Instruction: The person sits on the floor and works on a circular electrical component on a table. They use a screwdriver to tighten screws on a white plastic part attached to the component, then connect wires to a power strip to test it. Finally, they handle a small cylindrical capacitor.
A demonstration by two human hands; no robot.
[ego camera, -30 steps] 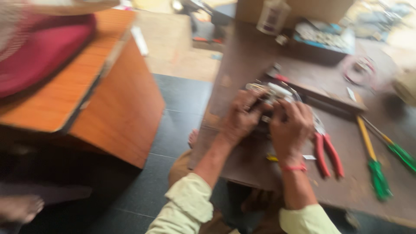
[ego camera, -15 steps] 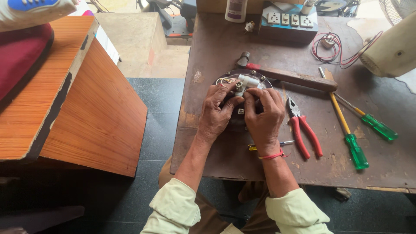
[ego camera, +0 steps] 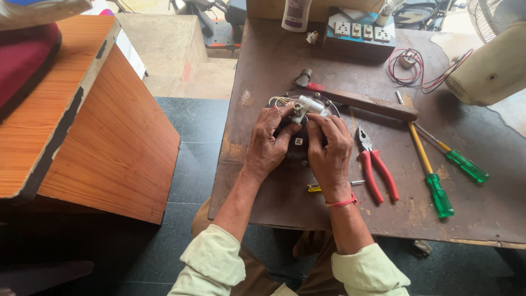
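A round dark motor part (ego camera: 298, 143) with a metal shaft, white wires and a small white component lies on the brown worktable (ego camera: 274, 71). My left hand (ego camera: 269, 143) grips its left side, fingers curled over the top near the wires. My right hand (ego camera: 330, 147) covers its right side, thumb and fingers pressing by the central shaft. Both hands rest on the part, hiding most of it. A red thread is tied round my right wrist.
Red-handled pliers (ego camera: 375, 167) lie just right of my right hand, then two green-handled screwdrivers (ego camera: 438, 189). A hammer (ego camera: 361, 100) lies behind the part. A socket board (ego camera: 359, 35), a bottle (ego camera: 296, 13), red wires (ego camera: 416, 68) and a fan (ego camera: 487, 63) sit farther back. A wooden cabinet (ego camera: 98, 126) stands left.
The view has steadied and shifted, bringing the table more to the centre. My hands stay on the motor part, with the fingers slightly rearranged around the shaft.
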